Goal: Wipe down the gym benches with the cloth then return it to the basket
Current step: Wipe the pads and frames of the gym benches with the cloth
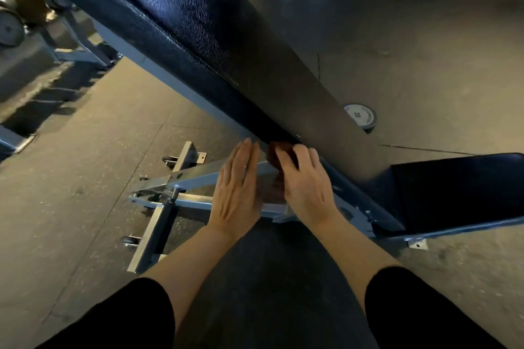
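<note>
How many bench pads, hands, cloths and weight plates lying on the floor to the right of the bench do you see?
Bench pads: 2 (back pad, seat pad)
Hands: 2 (left hand, right hand)
Cloths: 1 (brownish cloth under the right fingers)
Weight plates: 1 (weight plate marked 20)
Total: 6

Two hands: left (236, 193), right (304, 184). One reddish-brown cloth (279, 154), partly hidden under the right hand. One bench with two dark pads: a long back pad (184, 37) and a seat pad (459, 190). One steel frame (158, 224). One round weight marked 20 (360, 117) on the floor. Several dumbbells (19, 0) at upper left; blur prevents an exact count.
</note>
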A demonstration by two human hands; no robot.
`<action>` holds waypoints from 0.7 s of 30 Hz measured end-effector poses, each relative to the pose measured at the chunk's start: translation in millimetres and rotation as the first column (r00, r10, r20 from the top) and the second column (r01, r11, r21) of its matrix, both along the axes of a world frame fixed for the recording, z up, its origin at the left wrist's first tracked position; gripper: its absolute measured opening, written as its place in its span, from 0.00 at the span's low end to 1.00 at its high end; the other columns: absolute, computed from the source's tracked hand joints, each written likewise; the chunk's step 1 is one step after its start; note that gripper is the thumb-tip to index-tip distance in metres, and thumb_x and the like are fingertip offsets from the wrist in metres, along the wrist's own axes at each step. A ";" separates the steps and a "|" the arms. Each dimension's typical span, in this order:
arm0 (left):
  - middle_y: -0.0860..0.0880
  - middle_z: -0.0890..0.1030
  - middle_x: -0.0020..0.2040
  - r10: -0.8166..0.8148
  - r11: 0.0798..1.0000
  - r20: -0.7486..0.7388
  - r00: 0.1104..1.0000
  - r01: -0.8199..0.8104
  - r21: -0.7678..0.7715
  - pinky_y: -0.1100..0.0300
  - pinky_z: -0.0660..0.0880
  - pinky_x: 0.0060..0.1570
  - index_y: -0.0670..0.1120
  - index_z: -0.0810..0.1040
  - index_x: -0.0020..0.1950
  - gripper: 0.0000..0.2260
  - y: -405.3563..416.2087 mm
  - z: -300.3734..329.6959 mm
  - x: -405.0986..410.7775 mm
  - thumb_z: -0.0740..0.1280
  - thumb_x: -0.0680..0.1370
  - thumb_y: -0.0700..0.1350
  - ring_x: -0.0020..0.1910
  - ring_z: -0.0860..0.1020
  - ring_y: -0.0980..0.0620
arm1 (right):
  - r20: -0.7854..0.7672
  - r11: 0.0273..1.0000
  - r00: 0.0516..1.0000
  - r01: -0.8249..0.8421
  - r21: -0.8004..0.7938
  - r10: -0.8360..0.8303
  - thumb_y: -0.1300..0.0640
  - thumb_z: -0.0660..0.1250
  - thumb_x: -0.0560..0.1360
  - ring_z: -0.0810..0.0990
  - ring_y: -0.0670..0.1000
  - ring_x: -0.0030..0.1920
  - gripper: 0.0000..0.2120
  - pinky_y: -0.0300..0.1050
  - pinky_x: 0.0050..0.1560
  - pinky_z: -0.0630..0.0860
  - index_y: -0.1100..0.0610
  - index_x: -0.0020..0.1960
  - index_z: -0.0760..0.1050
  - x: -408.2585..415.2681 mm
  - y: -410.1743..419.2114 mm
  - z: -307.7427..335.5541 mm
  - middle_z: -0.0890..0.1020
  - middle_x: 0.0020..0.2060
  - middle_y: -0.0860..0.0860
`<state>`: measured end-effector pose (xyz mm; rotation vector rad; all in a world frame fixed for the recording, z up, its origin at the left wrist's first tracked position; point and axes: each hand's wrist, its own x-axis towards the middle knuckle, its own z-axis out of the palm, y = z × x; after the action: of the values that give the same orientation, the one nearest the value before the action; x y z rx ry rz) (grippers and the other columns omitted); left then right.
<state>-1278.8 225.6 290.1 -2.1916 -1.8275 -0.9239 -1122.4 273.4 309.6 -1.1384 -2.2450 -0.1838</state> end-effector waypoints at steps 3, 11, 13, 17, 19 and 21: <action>0.43 0.53 0.77 -0.050 0.994 -0.023 0.998 0.052 0.101 0.50 0.52 0.76 0.41 0.51 0.77 0.43 15.7 -17.9 3.6 0.69 0.67 0.35 0.77 0.52 0.45 | -0.123 0.996 0.992 -0.015 0.086 0.026 0.60 0.62 0.74 0.70 0.54 0.50 0.17 0.47 0.45 0.79 0.63 0.62 0.75 4.9 -1.6 -20.7 0.70 0.55 0.58; 0.43 0.57 0.75 -0.033 0.899 -0.024 0.999 0.040 0.436 0.45 0.55 0.75 0.42 0.53 0.76 0.37 77.3 -50.5 3.1 0.68 0.72 0.41 0.77 0.54 0.46 | 0.008 0.873 0.990 -0.129 0.471 0.143 0.54 0.55 0.79 0.68 0.52 0.45 0.13 0.45 0.43 0.73 0.59 0.59 0.72 10.2 40.1 -33.5 0.67 0.53 0.55; 0.42 0.58 0.74 -0.035 0.844 -0.018 0.999 0.039 0.535 0.44 0.54 0.75 0.41 0.55 0.76 0.32 90.2 -55.3 2.4 0.66 0.75 0.42 0.77 0.53 0.47 | -0.044 0.834 0.989 -0.092 0.543 0.138 0.54 0.55 0.81 0.67 0.51 0.44 0.14 0.43 0.44 0.67 0.59 0.62 0.70 0.6 48.3 -33.2 0.67 0.53 0.56; 0.42 0.61 0.73 0.002 0.763 -0.019 1.000 0.011 0.646 0.47 0.51 0.76 0.39 0.59 0.73 0.24 102.9 -56.9 4.6 0.58 0.79 0.45 0.74 0.59 0.45 | -0.040 0.732 0.999 0.025 0.681 0.004 0.55 0.60 0.80 0.68 0.53 0.43 0.15 0.46 0.43 0.63 0.58 0.64 0.75 -8.9 64.3 -36.8 0.69 0.52 0.56; 0.42 0.62 0.72 0.010 0.754 -0.041 0.999 0.020 0.657 0.48 0.50 0.76 0.38 0.60 0.72 0.25 102.0 -55.9 4.0 0.58 0.77 0.44 0.73 0.62 0.44 | -0.001 0.711 1.000 0.000 0.703 0.001 0.56 0.60 0.81 0.69 0.54 0.42 0.14 0.46 0.42 0.64 0.59 0.59 0.80 -1.3 60.7 -52.6 0.70 0.51 0.56; 0.42 0.62 0.72 0.012 0.751 -0.055 0.998 0.028 0.659 0.49 0.50 0.76 0.39 0.61 0.72 0.25 99.7 -53.1 -0.4 0.59 0.76 0.44 0.72 0.63 0.44 | 0.018 0.733 0.999 -0.033 0.679 0.029 0.56 0.60 0.81 0.70 0.54 0.43 0.14 0.46 0.42 0.64 0.59 0.57 0.82 0.8 53.0 -55.1 0.70 0.51 0.56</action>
<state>-1279.2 325.3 237.0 -1.7389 -1.1849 -1.2543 -1121.5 326.4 254.5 -0.6828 -1.9180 -0.9198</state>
